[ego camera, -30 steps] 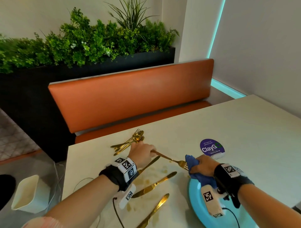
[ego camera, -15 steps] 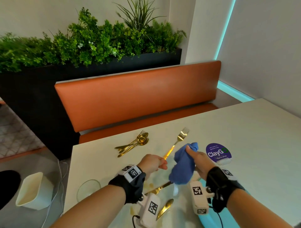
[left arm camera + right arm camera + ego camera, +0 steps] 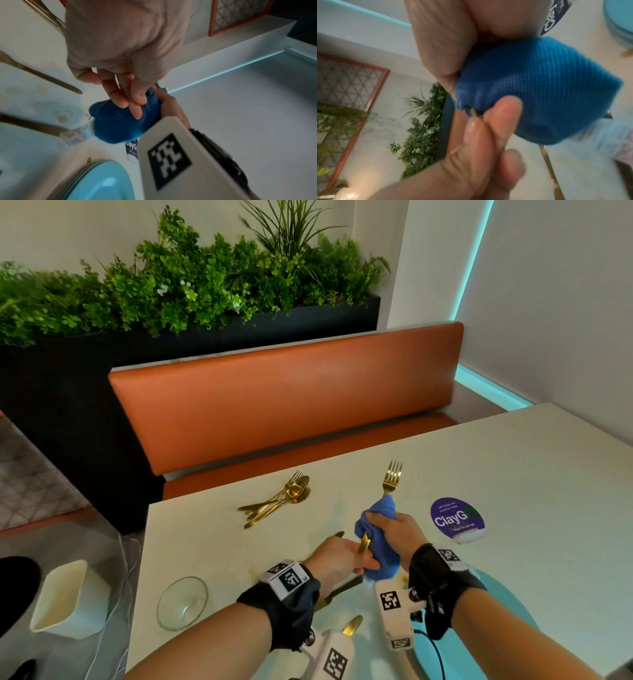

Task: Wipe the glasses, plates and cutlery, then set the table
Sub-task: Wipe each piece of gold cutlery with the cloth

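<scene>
My left hand (image 3: pixel 346 556) pinches the handle end of a gold fork (image 3: pixel 391 477), which stands upright with its tines up. My right hand (image 3: pixel 394 530) grips a blue cloth (image 3: pixel 378 529) wrapped round the fork's shaft; the cloth (image 3: pixel 539 86) fills the right wrist view, and the cloth (image 3: pixel 120 121) also shows below my left fingers (image 3: pixel 132 97). Gold knives (image 3: pixel 352 625) lie on the stained table under my wrists. A pile of gold cutlery (image 3: pixel 281 499) rests further back. A turquoise plate (image 3: pixel 102 181) sits at the near right, a glass bowl (image 3: pixel 183 602) at the near left.
The cream table (image 3: pixel 513 474) carries a purple ClayGo sign (image 3: pixel 457 518) to the right of my hands. An orange bench (image 3: pixel 284 402) and a dark planter with green plants (image 3: pixel 191 282) stand behind. A white bin (image 3: pixel 66 599) sits on the floor left of the table.
The fork has been lifted from lying across the table to upright. My right hand has brought the cloth up off the plate and wrapped it round the fork's shaft.
</scene>
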`<state>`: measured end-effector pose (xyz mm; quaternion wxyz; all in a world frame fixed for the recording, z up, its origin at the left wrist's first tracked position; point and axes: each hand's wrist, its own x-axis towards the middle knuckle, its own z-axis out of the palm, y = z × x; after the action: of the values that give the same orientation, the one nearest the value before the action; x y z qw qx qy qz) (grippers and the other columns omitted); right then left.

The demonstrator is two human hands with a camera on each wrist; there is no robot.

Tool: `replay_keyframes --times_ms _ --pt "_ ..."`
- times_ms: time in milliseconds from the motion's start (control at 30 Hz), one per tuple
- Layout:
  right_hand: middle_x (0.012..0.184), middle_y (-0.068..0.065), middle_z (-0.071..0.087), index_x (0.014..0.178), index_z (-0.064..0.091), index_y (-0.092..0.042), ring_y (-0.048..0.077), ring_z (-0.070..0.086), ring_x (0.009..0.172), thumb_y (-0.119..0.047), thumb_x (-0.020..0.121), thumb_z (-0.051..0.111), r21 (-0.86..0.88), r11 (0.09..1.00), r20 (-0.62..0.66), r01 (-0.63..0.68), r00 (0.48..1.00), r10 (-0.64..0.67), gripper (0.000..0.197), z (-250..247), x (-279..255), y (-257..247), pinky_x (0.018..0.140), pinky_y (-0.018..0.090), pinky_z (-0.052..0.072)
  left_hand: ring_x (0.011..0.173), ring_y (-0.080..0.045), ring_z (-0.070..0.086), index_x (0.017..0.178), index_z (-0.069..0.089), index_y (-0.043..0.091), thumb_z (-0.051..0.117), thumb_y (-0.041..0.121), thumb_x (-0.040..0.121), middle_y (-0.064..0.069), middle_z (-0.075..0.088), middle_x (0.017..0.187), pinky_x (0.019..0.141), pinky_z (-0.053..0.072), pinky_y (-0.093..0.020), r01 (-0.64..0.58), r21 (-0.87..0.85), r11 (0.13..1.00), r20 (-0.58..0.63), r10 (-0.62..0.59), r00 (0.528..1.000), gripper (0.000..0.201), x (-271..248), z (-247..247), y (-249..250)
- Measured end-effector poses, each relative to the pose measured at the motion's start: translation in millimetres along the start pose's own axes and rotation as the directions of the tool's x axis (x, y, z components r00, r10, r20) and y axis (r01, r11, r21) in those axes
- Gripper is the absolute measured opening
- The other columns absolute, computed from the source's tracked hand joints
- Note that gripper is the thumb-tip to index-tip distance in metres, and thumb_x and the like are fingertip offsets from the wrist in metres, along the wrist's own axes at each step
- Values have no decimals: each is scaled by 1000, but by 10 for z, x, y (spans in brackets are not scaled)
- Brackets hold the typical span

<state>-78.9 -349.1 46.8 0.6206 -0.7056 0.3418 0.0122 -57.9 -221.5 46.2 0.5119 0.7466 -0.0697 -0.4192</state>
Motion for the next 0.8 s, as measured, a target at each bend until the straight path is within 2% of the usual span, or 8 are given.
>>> replay_keyframes --times_ms 133,267,367,500,567,667,733,800 --pt "89 15 63 77 63 -10 25 56 86 -24 86 64 -87 996 64 30 998 -25 17 49 -19 24 79 35 46 59 -14 47 65 60 7 68 5 77 -5 54 63 64 39 -22 24 -16 1000 -133 -26 991 15 84 -55 -4" --pt "95 13 63 90 70 -8 21 54 88 -27 90 58 -420 900 218 115 976 -23 22 30 -105 59 83 32 43 56 -7 49 68 55 13 60 9 86 1 55 62 55 41 -14 109 223 969 -40 -102 994 19 94 -81 -50" --pt "91 9 67 62 63 -24 21 59 89 -23 93 53 -492 851 349 185 937 -2 33 -8 -118 65 89 29 44 59 -5 45 70 48 22 52 10 91 4 49 69 58 40 -17 94 315 944 -130 -55 990 24 211 -310 80" --pt "98 15 71 62 62 -25 27 63 94 -30 90 55 -571 789 396 226 918 23 29 100 -31 58 94 37 48 68 -14 50 66 50 20 49 20 94 -2 59 83 61 39 -22 74 284 956 -197 -17 980 27 389 -470 216" --pt "106 17 68 75 66 -16 23 59 90 -30 88 57 -576 787 387 220 922 25 21 186 13 24 92 36 47 65 -10 52 74 56 17 53 16 91 -4 59 84 64 45 -21 79 244 966 -190 -32 981 18 526 -478 185" --pt "109 17 67 97 69 -5 24 59 93 -29 87 58 -575 797 361 184 931 45 29 272 103 9 91 34 47 60 -7 51 95 64 10 53 9 89 -9 60 91 59 45 -17 67 170 983 -198 -32 980 13 699 -514 140" --pt "106 15 67 95 68 -7 22 57 90 -29 87 58 -583 794 361 170 930 66 26 310 162 10 91 33 47 66 -13 55 111 65 1 56 10 88 -17 67 105 62 46 -17 70 147 987 -212 -38 976 27 796 -542 123" --pt "104 15 66 90 66 -12 19 54 88 -30 88 58 -604 777 375 180 924 78 19 341 199 -20 89 32 46 82 -17 57 117 62 -3 57 9 87 -18 65 119 69 48 -20 75 134 988 -257 -38 966 32 879 -574 95"
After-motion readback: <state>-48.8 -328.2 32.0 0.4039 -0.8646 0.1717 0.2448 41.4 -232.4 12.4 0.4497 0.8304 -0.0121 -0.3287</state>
